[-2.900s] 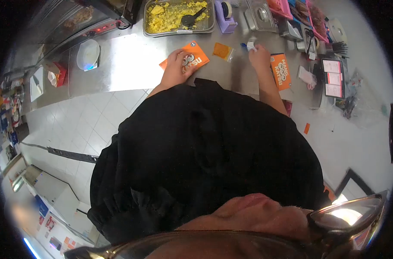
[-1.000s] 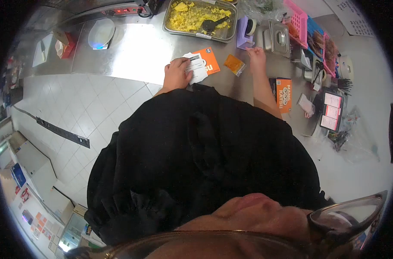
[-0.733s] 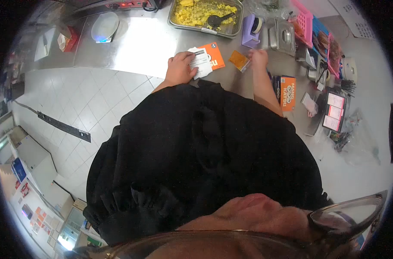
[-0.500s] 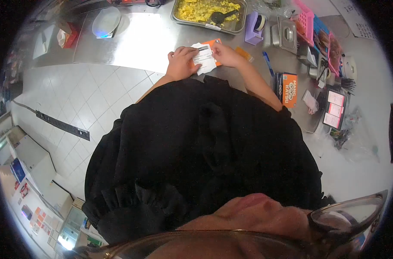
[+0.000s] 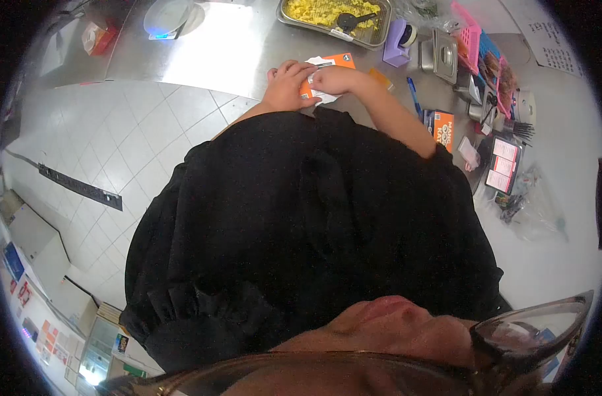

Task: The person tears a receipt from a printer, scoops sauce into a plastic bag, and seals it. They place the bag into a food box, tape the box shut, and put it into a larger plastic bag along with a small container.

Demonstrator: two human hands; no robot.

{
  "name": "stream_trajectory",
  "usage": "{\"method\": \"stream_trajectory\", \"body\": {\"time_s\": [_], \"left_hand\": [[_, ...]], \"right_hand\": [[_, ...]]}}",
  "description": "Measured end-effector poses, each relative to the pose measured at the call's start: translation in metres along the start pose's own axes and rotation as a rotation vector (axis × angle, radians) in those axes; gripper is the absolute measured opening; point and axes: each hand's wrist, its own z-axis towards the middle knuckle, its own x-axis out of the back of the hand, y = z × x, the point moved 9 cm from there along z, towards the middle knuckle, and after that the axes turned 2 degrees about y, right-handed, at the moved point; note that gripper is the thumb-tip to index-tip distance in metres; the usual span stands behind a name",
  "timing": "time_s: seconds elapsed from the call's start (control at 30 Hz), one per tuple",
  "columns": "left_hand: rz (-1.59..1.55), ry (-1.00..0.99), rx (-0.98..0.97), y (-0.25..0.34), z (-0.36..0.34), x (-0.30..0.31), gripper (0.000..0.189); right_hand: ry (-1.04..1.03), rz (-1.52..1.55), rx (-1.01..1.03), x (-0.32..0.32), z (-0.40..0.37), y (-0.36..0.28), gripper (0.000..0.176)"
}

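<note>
An orange box lies on the steel counter close to my body, with a white printed paper slip with jagged edges on top. My left hand rests over the left side of the box and slip, fingers spread and thumb near the front edge. My right hand is closed, its curled fingers pressed down on the slip at the middle of the box. What its fingertips pinch is hidden beneath the hand. Right of the right hand lies a small yellowish flat piece.
A steel tray of yellow food holds a black scoop. To its right stand a purple tape dispenser and a lidded steel container. A blue pen and another orange box lie nearer. A scale sits left.
My right hand has moved left from the box's right edge across the slip, its fingers now curled on it. The slip is now more covered. The camera view has shifted slightly.
</note>
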Motion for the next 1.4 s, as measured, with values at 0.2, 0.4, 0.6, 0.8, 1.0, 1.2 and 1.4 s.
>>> {"method": "stream_trajectory", "body": {"time_s": [0.2, 0.4, 0.6, 0.8, 1.0, 1.2, 1.4], "left_hand": [[0.042, -0.110, 0.016, 0.002, 0.002, 0.000, 0.074], [-0.238, 0.105, 0.447, -0.063, -0.035, -0.040, 0.079], [-0.790, -0.099, 0.380, -0.003, 0.010, -0.054, 0.048], [-0.526, -0.387, -0.163, 0.195, 0.110, -0.119, 0.055], [-0.085, -0.813, -0.375, 0.321, 0.184, -0.312, 0.060], [-0.347, -0.996, 0.111, 0.332, 0.182, -0.323, 0.052], [-0.942, -0.906, 0.741, 0.275, 0.100, -0.345, 0.058]], "right_hand": [[0.276, -0.151, -0.195, 0.024, -0.018, 0.024, 0.055], [0.526, 0.255, -0.405, 0.006, -0.066, 0.099, 0.055], [0.705, 0.759, -0.448, -0.065, -0.129, 0.100, 0.047], [1.112, 1.049, -0.768, -0.134, -0.322, 0.170, 0.046], [1.212, 1.154, -0.999, -0.175, -0.431, 0.260, 0.050], [1.209, 1.705, -0.054, -0.229, -0.444, 0.341, 0.047], [1.805, 0.896, -1.369, -0.369, -0.717, 0.513, 0.030]]}}
